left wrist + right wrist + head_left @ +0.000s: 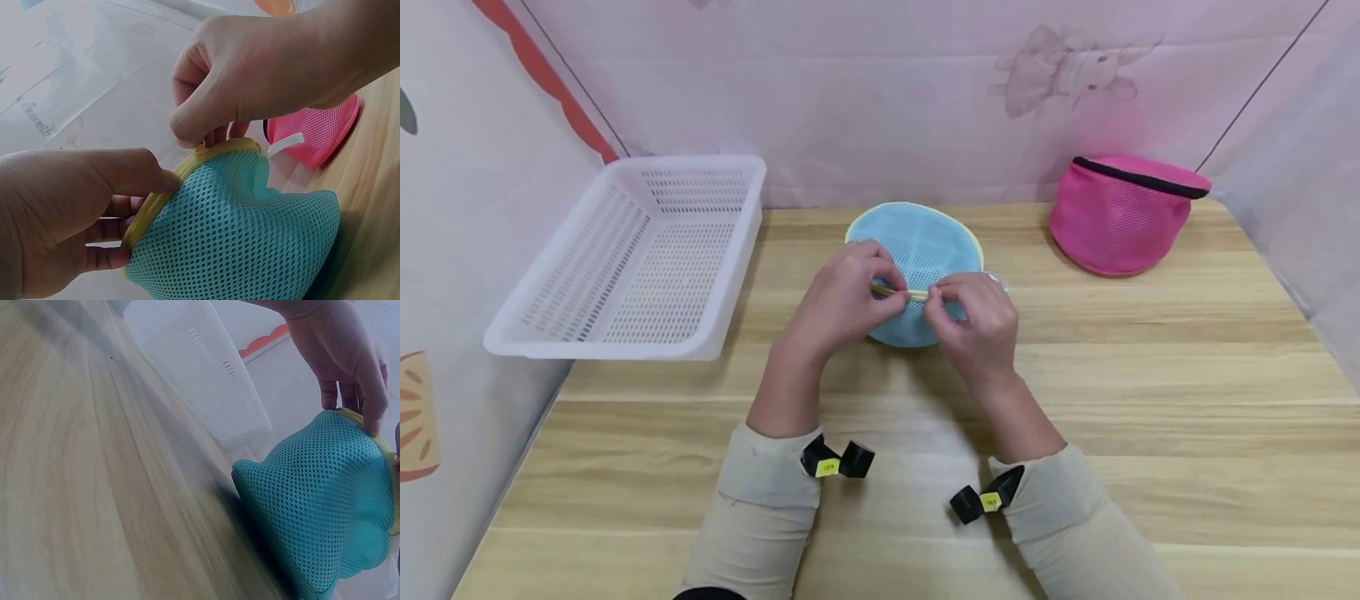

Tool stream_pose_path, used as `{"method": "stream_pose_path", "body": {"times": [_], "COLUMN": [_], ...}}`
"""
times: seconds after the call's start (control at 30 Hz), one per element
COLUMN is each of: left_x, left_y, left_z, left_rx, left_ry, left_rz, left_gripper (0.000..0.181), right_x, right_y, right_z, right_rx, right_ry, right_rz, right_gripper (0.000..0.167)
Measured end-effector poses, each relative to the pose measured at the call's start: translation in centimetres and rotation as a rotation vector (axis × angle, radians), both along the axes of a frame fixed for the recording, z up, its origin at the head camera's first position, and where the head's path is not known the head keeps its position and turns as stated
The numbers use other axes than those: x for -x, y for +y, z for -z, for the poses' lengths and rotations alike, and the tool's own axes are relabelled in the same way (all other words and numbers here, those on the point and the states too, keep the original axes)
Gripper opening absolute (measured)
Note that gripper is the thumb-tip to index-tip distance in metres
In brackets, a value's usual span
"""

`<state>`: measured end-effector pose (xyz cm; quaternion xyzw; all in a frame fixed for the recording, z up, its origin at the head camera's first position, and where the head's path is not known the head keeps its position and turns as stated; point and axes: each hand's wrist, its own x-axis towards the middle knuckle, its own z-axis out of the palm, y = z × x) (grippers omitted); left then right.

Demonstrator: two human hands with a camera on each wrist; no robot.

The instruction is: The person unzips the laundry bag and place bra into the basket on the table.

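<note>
A light blue mesh laundry bag [917, 242] with yellow trim stands in the middle of the wooden table. My left hand [850, 292] pinches its yellow zipper edge [153, 206] between thumb and fingers. Farther along that same edge, my right hand [979, 321] pinches at a small yellow zipper pull [200, 148], mostly covered by the fingertips. Mesh sides [319, 494] sag and fold below the zipper. A white tag [285, 144] sticks out at the zipper's end. Whether anything lies inside the bag, I cannot tell.
At the left stands a white perforated plastic basket [730, 312]. A pink mesh bag [1116, 221] with a black zipper band sits at the back right. Behind the table [1150, 392] hangs a pale printed wall sheet [880, 100].
</note>
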<state>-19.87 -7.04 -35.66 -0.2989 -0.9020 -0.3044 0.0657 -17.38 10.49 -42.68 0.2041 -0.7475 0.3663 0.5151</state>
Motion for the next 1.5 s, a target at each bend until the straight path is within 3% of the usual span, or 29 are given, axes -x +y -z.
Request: {"method": "stream_pose_path", "body": {"times": [0.47, 0.73, 1.17, 1.5], "left_x": [0.2, 0.0, -0.1, -0.4], "left_y": [-0.3, 0.1, 1.1, 1.7], "left_z": [-0.1, 0.0, 0.1, 0.3], "left_rx": [-0.027, 0.011, 0.047, 0.076], "left_ry": [-0.005, 0.003, 0.127, 0.121], "left_rz": [-0.023, -0.021, 0.002, -0.012], "left_gripper": [0.006, 0.01, 0.012, 0.012], "right_x": [0.1, 0.0, 0.1, 0.0], "right_y": [0.1, 0.1, -0.1, -0.2], "right_z": [-0.1, -0.2, -0.1, 0.2], "right_rx": [0.004, 0.0, 0.013, 0.008], "right_ry": [-0.003, -0.005, 0.01, 0.006], "right_rz": [0.005, 0.002, -0.008, -0.015], "right_gripper": [0.014, 0.015, 0.014, 0.014]}}
